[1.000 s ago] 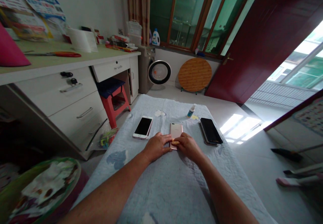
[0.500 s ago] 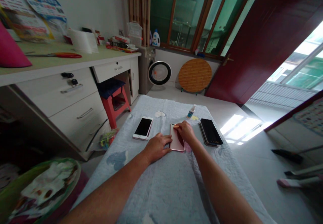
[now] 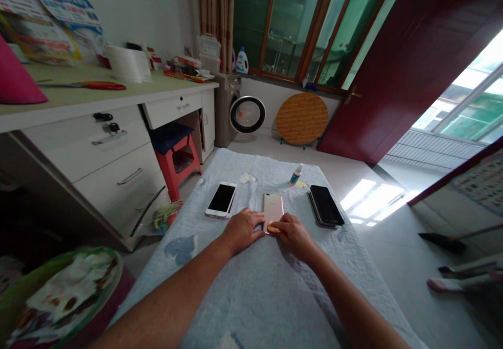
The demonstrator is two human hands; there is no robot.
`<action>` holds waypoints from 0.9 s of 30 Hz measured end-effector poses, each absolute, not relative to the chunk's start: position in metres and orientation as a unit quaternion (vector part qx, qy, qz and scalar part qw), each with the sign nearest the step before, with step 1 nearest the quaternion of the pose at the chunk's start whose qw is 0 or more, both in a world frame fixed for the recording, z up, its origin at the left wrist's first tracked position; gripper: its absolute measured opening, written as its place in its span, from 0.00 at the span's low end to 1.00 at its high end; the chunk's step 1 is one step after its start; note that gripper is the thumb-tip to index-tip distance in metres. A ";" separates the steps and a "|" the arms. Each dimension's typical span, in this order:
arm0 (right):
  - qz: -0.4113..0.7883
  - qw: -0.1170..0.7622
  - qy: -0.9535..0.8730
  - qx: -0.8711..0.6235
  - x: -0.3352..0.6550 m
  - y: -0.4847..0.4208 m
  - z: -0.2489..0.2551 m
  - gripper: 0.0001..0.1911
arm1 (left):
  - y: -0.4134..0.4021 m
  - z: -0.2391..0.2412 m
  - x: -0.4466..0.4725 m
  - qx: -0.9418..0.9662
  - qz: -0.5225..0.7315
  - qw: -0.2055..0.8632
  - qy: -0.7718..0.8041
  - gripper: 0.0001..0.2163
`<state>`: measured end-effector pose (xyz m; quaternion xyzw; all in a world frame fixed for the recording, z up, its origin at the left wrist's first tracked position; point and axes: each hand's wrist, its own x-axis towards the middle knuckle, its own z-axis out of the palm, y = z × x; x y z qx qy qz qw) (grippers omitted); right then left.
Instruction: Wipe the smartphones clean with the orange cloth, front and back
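A rose-gold phone (image 3: 273, 206) lies back up in the middle of a light blue cloth (image 3: 271, 286). My left hand (image 3: 242, 229) rests flat beside its left edge, fingertips touching the phone. At the phone's near end, my right hand (image 3: 291, 233) is closed on a small yellow-orange pad (image 3: 274, 229) and presses it against the phone. A white phone (image 3: 221, 199) with a dark screen lies to the left. Stacked dark phones (image 3: 325, 205) lie to the right.
A small spray bottle (image 3: 296, 174), a yellow scrap and a white wad (image 3: 247, 177) sit at the cloth's far end. A white desk with drawers (image 3: 102, 139) and a red stool (image 3: 175, 155) stand left. A bin of used tissue (image 3: 66, 296) is near left.
My right hand slid the yellow pad up to the phone's far end, then back down to its near end. The left hand stayed in place.
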<state>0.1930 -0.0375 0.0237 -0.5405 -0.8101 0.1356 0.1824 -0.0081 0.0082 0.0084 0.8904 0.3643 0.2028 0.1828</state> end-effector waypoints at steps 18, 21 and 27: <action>0.087 0.221 -0.714 -0.659 0.213 0.049 0.004 0.16 | 0.008 0.010 -0.008 0.888 0.207 0.188 0.364 0.13; 0.068 0.196 -0.702 -0.681 0.208 0.061 0.007 0.16 | 0.008 0.009 -0.008 0.888 0.211 0.188 0.363 0.12; 0.051 0.158 -0.707 -0.687 0.192 0.073 0.010 0.15 | 0.008 0.011 -0.009 0.890 0.205 0.191 0.361 0.13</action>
